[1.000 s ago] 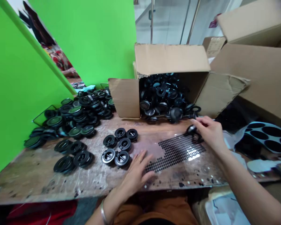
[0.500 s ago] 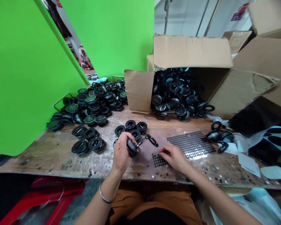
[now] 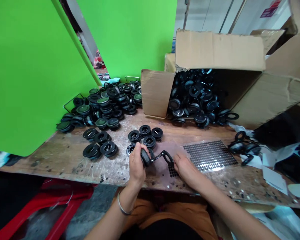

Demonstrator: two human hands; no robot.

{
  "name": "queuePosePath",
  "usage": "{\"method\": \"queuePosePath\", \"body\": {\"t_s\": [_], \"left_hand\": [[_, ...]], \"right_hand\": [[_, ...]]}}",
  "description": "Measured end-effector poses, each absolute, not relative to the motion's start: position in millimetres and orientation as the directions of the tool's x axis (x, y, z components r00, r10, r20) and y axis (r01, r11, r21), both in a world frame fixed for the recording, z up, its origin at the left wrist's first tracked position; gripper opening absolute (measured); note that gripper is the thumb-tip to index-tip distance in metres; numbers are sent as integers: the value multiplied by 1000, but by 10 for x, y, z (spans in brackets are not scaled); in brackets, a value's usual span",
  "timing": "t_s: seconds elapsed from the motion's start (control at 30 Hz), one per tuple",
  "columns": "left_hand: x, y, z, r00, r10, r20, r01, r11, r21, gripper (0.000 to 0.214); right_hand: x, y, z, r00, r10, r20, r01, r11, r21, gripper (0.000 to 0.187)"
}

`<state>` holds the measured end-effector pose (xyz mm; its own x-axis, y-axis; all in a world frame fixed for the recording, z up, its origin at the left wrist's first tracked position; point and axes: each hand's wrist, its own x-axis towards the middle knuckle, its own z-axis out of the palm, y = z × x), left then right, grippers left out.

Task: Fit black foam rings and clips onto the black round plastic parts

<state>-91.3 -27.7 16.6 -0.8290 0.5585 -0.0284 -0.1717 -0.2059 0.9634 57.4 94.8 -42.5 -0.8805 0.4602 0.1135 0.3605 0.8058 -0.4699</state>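
Observation:
My left hand [image 3: 136,164] is closed around a round black part [image 3: 146,157] with a hinged ring [image 3: 166,156] swung out to its right, held just above the worn wooden bench [image 3: 65,156]. My right hand [image 3: 185,167] rests on the near left corner of a clear sheet of small black dots [image 3: 207,154], fingertips pinched at the dots beside the ring. Finished-looking black round parts [image 3: 145,136] lie in a small cluster right behind my left hand.
A tipped cardboard box [image 3: 215,53] spills black parts [image 3: 197,103] at the back. A big heap of black parts [image 3: 107,103] lies at back left by green screens [image 3: 27,66]. Loose ring parts [image 3: 242,145] sit right. A red stool [image 3: 40,206] stands below left.
My right hand left the loose parts at the right and came to the sheet's near left corner. My left hand picked up a black part and holds it with its ring open.

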Motion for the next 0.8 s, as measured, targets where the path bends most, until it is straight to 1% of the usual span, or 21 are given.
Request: {"method": "queuePosePath", "body": {"t_s": [0.07,0.1,0.23,0.3,0.4,0.47,0.63,0.8], "left_hand": [[-915,-283,162,-833,552,-19,-150,-193,970,43],[-913,-286,160,-836,549,-16,-138,-183,973,43],[-871,-295,150,-834,551,11,-75,-134,988,45],[-823,-285,144,-822,569,30,-42,-114,993,46],[-727,-252,141,-800,599,35,-17,-81,997,47],[-663,-226,144,-786,617,35,1,-56,998,47],[-560,-188,155,-759,650,40,15,-44,999,46],[-512,-181,152,-730,677,89,49,-78,996,43]], "right_hand": [[609,945,-459,-861,484,155,365,801,-474,16],[633,952,-441,-851,494,179,355,792,-496,15],[732,942,-100,-725,607,324,261,679,-686,12],[748,865,142,-675,635,376,189,641,-744,10],[710,684,380,-735,552,394,100,663,-742,10],[665,583,414,-772,507,384,80,676,-732,11],[618,518,328,-778,503,377,105,695,-712,12],[642,553,323,-781,491,386,116,721,-683,11]]}}
